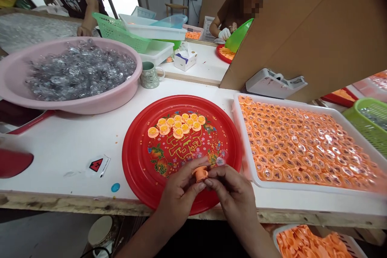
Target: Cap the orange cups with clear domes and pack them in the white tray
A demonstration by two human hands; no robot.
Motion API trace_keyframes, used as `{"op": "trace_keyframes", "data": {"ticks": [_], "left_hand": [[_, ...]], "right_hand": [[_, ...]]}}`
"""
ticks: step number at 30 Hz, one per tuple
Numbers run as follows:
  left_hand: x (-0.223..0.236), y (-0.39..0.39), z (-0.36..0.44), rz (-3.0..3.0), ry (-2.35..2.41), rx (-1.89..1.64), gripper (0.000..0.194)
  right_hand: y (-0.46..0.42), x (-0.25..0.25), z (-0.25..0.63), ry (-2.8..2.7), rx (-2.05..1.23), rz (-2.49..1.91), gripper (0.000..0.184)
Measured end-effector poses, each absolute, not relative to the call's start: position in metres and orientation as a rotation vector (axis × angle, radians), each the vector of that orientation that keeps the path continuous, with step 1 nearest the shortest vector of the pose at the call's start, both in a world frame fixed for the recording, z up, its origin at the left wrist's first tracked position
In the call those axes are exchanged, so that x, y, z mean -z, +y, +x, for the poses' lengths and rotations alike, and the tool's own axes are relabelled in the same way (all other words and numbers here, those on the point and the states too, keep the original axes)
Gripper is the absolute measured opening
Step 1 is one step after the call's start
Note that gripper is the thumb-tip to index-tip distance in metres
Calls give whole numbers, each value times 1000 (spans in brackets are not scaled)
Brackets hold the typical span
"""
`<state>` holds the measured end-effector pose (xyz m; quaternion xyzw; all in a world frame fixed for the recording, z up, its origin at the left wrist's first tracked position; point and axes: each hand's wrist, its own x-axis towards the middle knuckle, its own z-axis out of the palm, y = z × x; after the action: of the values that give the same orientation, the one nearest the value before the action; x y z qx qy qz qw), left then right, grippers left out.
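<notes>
Over the near part of a red round tray (133, 161), a small orange plastic toy cup (200, 175) is pinched between both hands. My left hand (181, 189) is closed on its left side, thumb below and fingers above. My right hand (234, 193) grips its right side between thumb and fingertips. Further back on the tray lies a cluster of orange cup-like pieces (178, 124) with yellow round faces. A clear plastic piece (220, 161) lies by my right fingers.
Left stands a pink basin (121, 98) of clear plastic parts, beside a green mug (150, 75). A white tray (256, 177) on the right holds rows of orange pieces. A tape dispenser (273, 84) stands before a cardboard sheet (317, 28). Two people work across the table.
</notes>
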<state>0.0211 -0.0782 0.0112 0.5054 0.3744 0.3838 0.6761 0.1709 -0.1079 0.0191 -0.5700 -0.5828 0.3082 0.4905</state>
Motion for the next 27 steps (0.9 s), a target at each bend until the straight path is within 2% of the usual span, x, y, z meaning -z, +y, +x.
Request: {"op": "trace_keyframes", "data": {"ticks": [6, 13, 27], "left_hand": [[-19, -79, 20, 1364, 840, -915, 32], [-15, -84, 22, 1542, 850, -1099, 40], [-10, -88, 23, 1141, 845, -1083, 26]], "right_hand": [[-114, -26, 168, -1454, -532, -1354, 14], [-122, -18, 157, -1478, -434, -1314, 19], [-119, -9, 155, -1365, -732, -1407, 16]]}}
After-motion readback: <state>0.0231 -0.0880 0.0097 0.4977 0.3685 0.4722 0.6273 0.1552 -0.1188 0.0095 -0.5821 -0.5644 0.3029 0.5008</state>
